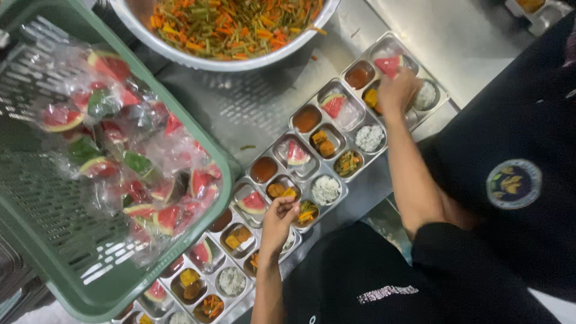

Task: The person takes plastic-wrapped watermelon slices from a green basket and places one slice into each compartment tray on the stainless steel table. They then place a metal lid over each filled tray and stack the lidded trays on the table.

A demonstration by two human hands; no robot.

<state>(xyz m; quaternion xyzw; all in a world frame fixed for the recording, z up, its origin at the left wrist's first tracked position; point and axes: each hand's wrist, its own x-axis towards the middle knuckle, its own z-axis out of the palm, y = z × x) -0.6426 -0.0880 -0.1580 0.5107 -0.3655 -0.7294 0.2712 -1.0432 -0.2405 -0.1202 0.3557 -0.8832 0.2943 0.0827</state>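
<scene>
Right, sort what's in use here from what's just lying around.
In use: left hand and right hand at the steel meal trays; watermelon slice by the right hand.

Lying about: green basket of wrapped watermelon; bowl of shredded vegetables; steel counter.

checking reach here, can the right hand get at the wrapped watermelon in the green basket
Probably yes. The right hand sits over a metal tray beside the tilted green basket, whose open top faces it, with wrapped watermelon piled near the rim. Nothing lies between them.
</scene>
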